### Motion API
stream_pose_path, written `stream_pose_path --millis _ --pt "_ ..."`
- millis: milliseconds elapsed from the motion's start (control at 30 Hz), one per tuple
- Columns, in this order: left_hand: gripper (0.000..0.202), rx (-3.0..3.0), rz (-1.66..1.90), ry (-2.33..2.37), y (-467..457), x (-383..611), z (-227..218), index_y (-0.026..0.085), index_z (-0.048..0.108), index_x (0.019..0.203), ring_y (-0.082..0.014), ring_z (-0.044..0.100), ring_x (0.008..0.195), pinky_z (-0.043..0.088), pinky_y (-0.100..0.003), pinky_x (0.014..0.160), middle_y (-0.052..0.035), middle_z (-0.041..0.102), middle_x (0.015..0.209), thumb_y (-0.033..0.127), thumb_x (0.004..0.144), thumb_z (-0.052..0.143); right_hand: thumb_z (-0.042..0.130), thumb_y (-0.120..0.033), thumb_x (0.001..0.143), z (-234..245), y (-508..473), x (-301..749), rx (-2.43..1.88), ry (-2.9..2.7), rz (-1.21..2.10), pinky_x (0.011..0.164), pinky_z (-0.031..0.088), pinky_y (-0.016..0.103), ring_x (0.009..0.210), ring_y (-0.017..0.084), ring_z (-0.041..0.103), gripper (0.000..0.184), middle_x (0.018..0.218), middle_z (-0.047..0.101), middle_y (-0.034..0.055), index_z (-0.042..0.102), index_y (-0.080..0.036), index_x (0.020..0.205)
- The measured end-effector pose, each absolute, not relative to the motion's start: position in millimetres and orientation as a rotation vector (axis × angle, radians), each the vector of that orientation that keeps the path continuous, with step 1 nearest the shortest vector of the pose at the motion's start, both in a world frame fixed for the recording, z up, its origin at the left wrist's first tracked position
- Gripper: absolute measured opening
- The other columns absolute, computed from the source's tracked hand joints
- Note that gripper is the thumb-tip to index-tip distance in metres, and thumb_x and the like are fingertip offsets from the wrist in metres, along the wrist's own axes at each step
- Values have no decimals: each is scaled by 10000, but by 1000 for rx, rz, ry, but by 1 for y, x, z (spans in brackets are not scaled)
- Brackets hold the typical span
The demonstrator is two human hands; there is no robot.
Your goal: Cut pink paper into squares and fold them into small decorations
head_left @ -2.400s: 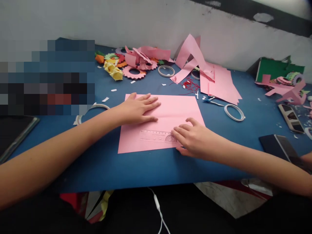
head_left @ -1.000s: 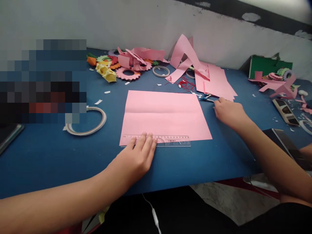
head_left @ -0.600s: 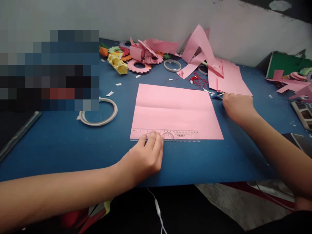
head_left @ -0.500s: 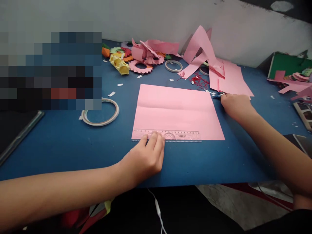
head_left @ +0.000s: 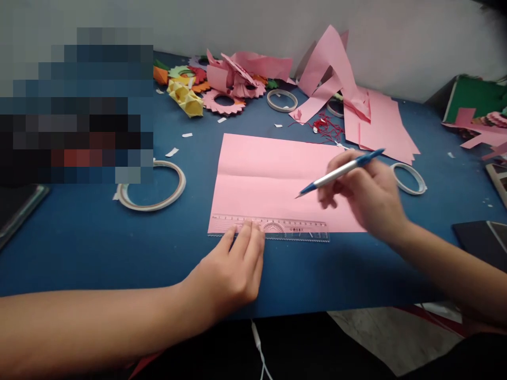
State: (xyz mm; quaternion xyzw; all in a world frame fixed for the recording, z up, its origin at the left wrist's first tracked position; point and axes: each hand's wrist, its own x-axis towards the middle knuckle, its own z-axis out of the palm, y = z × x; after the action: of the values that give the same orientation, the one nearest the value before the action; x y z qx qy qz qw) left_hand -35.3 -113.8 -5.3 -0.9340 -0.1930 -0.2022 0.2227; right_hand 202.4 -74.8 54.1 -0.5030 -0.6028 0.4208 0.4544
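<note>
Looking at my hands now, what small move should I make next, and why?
I'd probably bring the pen in your right hand to the far edge of the ruler: its tip is over the pink sheet, clear of that edge, while your left hand has its fingertips on the ruler.

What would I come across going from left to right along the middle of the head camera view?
A dark flat thing at the left edge, a tape roll, the left hand, a pen in the right hand, a second tape roll, a phone at the right edge.
</note>
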Motion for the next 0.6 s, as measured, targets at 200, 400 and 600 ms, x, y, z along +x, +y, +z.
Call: stream_pose_path --millis 200,400,600 --pt "302 -2651 -499 -481 -115 -41 2 -46 690 977 -346 709 887 622 -401 695 -244 715 982 28 805 453 444 -475 932 7 -75 169 -1069 -1329 1370 535 536 282 594 138 641 314 755 672 39 537 -177 913" --pt "306 -2694 -568 -631 -114 -43 4 -43 661 1060 -379 696 926 629 -436 704 -241 703 1033 66 844 473 515 -355 943 1 -78 173 -1020 -1128 1561 603 567 259 673 136 668 189 761 684 26 602 -188 926" --pt "332 -2730 -528 -647 -116 -45 7 -78 642 1058 -389 699 863 636 -432 642 -242 714 960 71 857 424 508 -319 946 8 -80 169 -1031 -1085 1591 578 561 231 661 134 661 179 705 665 20 638 -209 894"
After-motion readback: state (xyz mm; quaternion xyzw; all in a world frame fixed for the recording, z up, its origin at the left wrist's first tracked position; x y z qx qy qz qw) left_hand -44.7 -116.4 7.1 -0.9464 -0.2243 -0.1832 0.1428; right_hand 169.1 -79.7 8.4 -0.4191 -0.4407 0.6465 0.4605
